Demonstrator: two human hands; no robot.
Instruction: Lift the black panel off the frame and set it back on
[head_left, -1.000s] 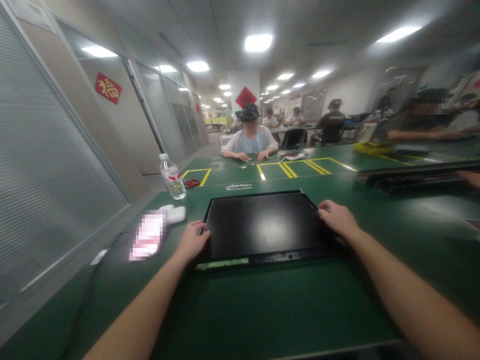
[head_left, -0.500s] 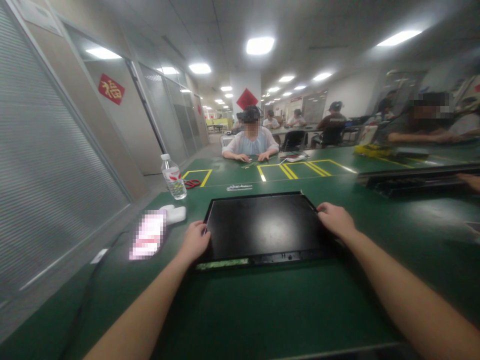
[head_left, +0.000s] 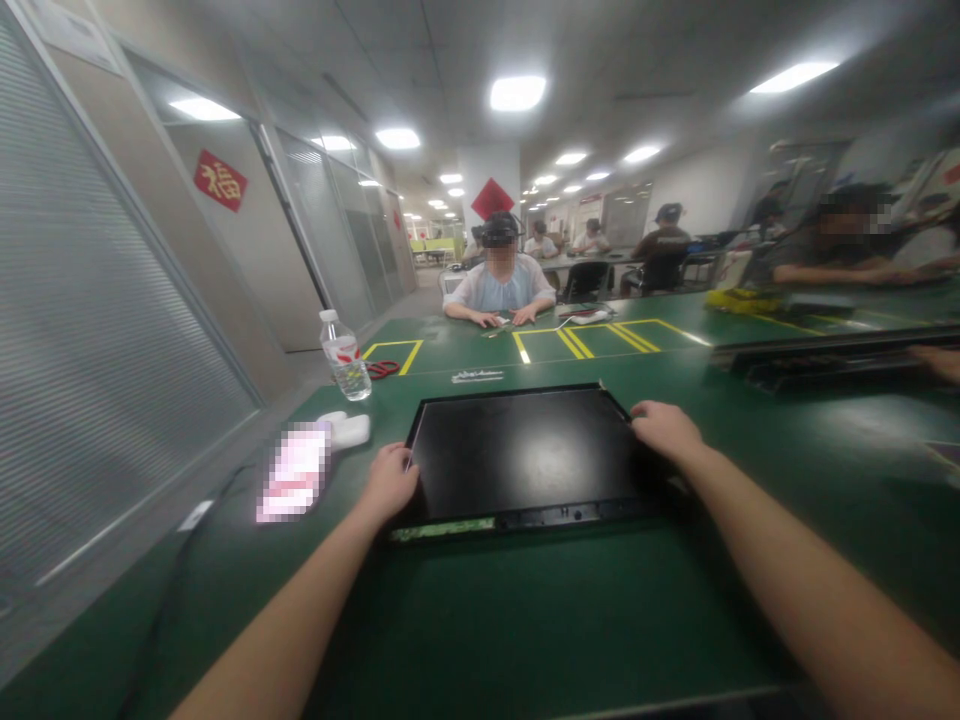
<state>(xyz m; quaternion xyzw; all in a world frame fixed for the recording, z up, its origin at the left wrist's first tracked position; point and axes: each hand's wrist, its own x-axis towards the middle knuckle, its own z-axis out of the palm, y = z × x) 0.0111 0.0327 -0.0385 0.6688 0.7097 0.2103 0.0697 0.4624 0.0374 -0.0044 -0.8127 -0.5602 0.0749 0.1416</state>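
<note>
A flat black screen panel (head_left: 517, 450) in a thin dark frame lies in front of me, its glossy face up. Along its near edge runs a dark strip with a green circuit-board-like piece (head_left: 442, 529) at the left. My left hand (head_left: 392, 478) is closed on the left edge of the panel, thumb on top. At the upper right edge, my right hand (head_left: 666, 430) grips the frame with its fingers curled. The undersides of both grips are hidden.
On the green table (head_left: 525, 620), a water bottle (head_left: 345, 355), red-handled scissors (head_left: 382, 369), a white case (head_left: 349, 431) and a blurred-out pink item (head_left: 295, 472) stand to the left. A person (head_left: 501, 275) sits opposite. Long dark parts (head_left: 825, 360) lie at right, near another person's hand (head_left: 937, 362).
Almost nothing has moved; the view has shifted very slightly. Both hands keep their hold on the screen panel.
</note>
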